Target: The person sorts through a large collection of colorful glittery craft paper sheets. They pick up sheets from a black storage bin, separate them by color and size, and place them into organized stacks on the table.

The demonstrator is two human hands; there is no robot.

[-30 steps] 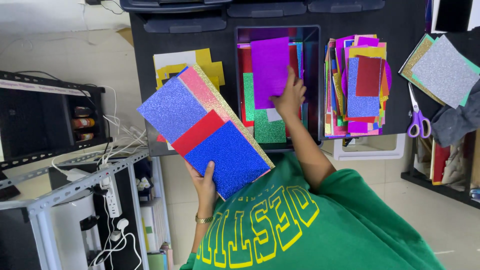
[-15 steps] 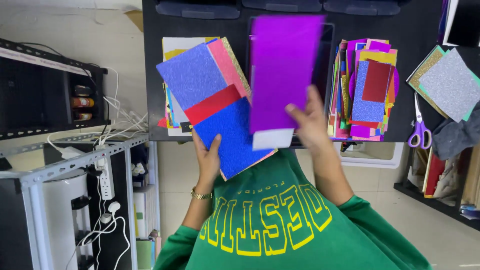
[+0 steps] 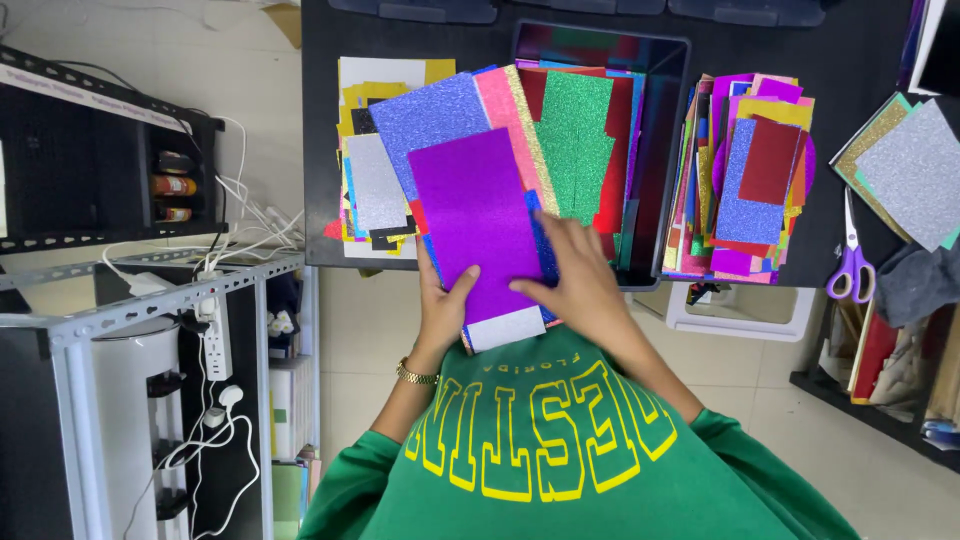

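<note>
My left hand point(image 3: 445, 305), with a gold bracelet at the wrist, grips a fanned stack of glitter sheets point(image 3: 430, 115) from below, its thumb resting on the top sheet. That top sheet is a purple glitter sheet point(image 3: 475, 220), lying lengthwise over blue, pink and red ones. My right hand point(image 3: 575, 285) lies flat on the purple sheet's lower right edge and presses it onto the stack. I hold the stack over the near edge of a black table point(image 3: 320, 150).
A black bin point(image 3: 662, 150) behind the stack holds a green glitter sheet point(image 3: 575, 140) and red ones. Mixed sheet piles lie left point(image 3: 372, 185) and right point(image 3: 745, 170) of it. Purple-handled scissors point(image 3: 850, 262) and silver sheets point(image 3: 915, 170) lie far right. A metal shelf point(image 3: 150, 305) with cables stands left.
My right hand lifted the purple sheet out of the bin, carried it toward me and laid it on the stack. My left hand kept hold of the stack.
</note>
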